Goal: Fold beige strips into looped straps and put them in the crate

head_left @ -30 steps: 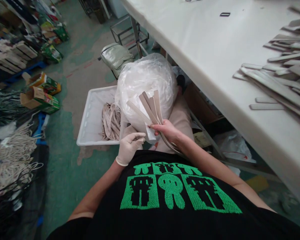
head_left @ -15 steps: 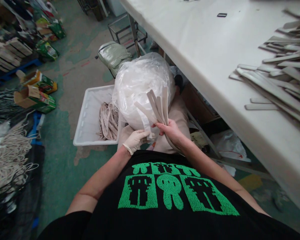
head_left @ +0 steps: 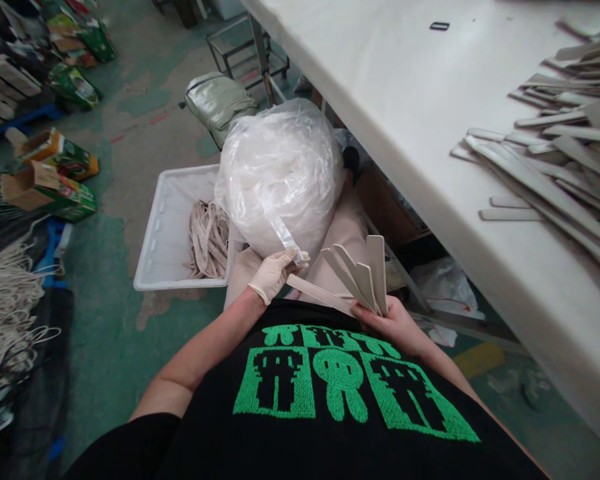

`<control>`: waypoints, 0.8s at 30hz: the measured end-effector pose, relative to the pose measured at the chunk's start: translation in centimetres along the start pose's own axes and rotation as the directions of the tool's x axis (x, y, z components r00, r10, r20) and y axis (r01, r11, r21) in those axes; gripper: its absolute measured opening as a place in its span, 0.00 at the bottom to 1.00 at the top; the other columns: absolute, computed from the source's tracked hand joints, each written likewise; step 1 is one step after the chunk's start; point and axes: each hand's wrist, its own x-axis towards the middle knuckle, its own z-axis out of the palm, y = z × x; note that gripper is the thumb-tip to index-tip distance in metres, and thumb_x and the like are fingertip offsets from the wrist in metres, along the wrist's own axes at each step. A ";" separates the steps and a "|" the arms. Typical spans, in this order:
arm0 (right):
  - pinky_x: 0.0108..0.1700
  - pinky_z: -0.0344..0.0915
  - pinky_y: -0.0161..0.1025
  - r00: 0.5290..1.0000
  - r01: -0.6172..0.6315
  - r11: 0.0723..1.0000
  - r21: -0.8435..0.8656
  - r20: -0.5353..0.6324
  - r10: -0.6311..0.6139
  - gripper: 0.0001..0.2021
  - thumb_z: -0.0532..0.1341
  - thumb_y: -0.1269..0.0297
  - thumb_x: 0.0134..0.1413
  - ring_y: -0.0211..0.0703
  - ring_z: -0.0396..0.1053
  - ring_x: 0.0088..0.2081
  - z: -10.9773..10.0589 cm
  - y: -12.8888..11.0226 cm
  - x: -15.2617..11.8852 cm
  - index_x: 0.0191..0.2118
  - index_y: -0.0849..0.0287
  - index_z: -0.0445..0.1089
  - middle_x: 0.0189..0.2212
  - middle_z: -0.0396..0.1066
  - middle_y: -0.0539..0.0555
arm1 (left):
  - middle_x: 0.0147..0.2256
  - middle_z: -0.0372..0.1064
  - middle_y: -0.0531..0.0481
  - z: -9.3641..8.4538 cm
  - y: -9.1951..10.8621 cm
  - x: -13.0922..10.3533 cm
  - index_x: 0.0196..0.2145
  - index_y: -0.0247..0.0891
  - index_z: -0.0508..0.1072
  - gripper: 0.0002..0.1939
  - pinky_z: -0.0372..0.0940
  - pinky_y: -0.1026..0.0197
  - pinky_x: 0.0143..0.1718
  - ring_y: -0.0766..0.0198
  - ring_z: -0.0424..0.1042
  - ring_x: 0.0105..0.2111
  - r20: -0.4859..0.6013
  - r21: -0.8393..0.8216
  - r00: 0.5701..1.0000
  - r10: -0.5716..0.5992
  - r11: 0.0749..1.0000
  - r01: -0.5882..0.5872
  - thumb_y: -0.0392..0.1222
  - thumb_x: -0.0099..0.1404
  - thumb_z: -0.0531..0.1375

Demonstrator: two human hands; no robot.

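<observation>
My gloved left hand (head_left: 276, 272) is closed, pinching the end of a white strip of film (head_left: 283, 233) in front of a large clear plastic bag (head_left: 280, 173) on my lap. My bare right hand (head_left: 391, 323) is closed around several flat beige straps (head_left: 363, 277), fanned out with rounded ends upward. One single beige strap (head_left: 320, 293) sticks out leftward from that hand, its tip just below my left hand. The lower ends of the straps are hidden behind the right hand.
On my left stands a white plastic bin (head_left: 147, 233) holding a bundle of beige straps (head_left: 207, 240). A white table (head_left: 405, 100) on the right bears a pile of similar straps (head_left: 540, 167) and a small dark buckle (head_left: 439, 27). Cardboard boxes (head_left: 50, 190) and cords (head_left: 10, 300) lie farther left.
My right hand has moved right and down toward my body with the straps. The single strap has come away from the white film strip, which my left hand still pinches.
</observation>
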 end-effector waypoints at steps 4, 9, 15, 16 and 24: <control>0.20 0.54 0.35 0.998 0.016 1.000 -0.008 -0.059 -0.017 0.23 0.68 0.42 0.48 0.35 0.57 0.19 -0.4 0.0 0.5 0.23 0.59 0.70 0.16 0.64 0.50 | 0.37 0.80 0.38 -0.3 -0.1 0.0 0.31 0.31 0.79 0.14 0.75 0.53 0.45 0.55 0.80 0.36 0.001 0.031 1.000 -0.021 0.999 0.021 0.46 0.58 0.71; 0.20 0.54 0.36 0.992 0.028 0.998 -0.050 -0.118 -0.033 0.23 0.67 0.41 0.47 0.36 0.57 0.17 -0.7 0.0 0.9 0.24 0.58 0.70 0.16 0.65 0.50 | 0.38 0.80 0.39 -0.3 -0.1 -0.3 0.32 0.31 0.79 0.12 0.74 0.54 0.47 0.56 0.80 0.38 -0.025 0.018 0.999 -0.039 0.999 0.040 0.44 0.57 0.71; 0.22 0.56 0.37 0.959 0.098 0.966 -0.238 -0.236 -0.155 0.20 0.64 0.45 0.52 0.41 0.62 0.20 -0.4 0.8 0.8 0.23 0.57 0.71 0.17 0.67 0.52 | 0.35 0.80 0.42 0.3 -0.2 -0.5 0.30 0.32 0.79 0.14 0.72 0.52 0.50 0.55 0.80 0.39 -0.008 -0.005 1.000 0.001 1.000 -0.001 0.44 0.51 0.74; 0.22 0.56 0.37 0.953 0.107 0.957 -0.269 -0.245 -0.176 0.20 0.64 0.45 0.53 0.41 0.62 0.21 -0.3 0.9 0.8 0.22 0.57 0.70 0.17 0.67 0.52 | 0.34 0.80 0.42 0.3 -0.2 -0.5 0.30 0.32 0.79 0.15 0.72 0.52 0.51 0.55 0.79 0.39 -0.007 -0.008 1.000 0.017 1.000 -0.017 0.44 0.51 0.75; 0.23 0.58 0.37 0.939 0.101 0.936 -0.337 -0.278 -0.202 0.21 0.61 0.46 0.56 0.42 0.64 0.21 -0.3 1.0 0.6 0.22 0.57 0.68 0.18 0.68 0.53 | 0.33 0.80 0.47 0.8 -0.4 -0.7 0.30 0.33 0.80 0.16 0.70 0.60 0.44 0.64 0.77 0.33 -0.057 -0.065 0.996 0.068 0.995 -0.072 0.40 0.45 0.77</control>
